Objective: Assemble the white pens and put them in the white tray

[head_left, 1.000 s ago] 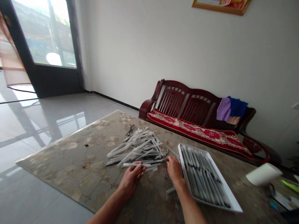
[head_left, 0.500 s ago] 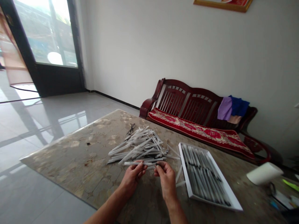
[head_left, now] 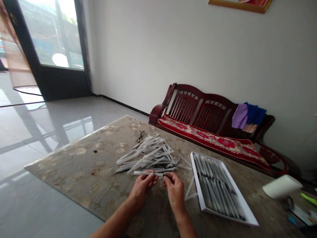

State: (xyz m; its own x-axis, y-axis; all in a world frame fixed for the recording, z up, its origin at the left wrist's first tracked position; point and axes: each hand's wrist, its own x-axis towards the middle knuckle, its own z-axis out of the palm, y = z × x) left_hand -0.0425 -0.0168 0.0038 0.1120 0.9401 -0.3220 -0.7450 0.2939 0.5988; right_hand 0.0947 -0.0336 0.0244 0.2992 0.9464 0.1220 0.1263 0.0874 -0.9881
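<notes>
While the left hand (head_left: 143, 190) and right hand (head_left: 174, 191) pinch one plastic pen tube (head_left: 148, 173), a loose heap (head_left: 148, 155) remains ahead; a filled white tray (head_left: 196, 180) sits rightward.

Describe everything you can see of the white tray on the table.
The tray is shallow, rectangular and white, card or plastic by its look, with low straight rims. It lies flat on the mottled stone-patterned tabletop, its long sides running away from the viewer. Slim pens or tubes fill it, lying side by side lengthwise, white with dark sections, too blurred for detail. Loose white tubes lie beside its nearer long rim. Neither the left hand nor the right hand touches it.
</notes>
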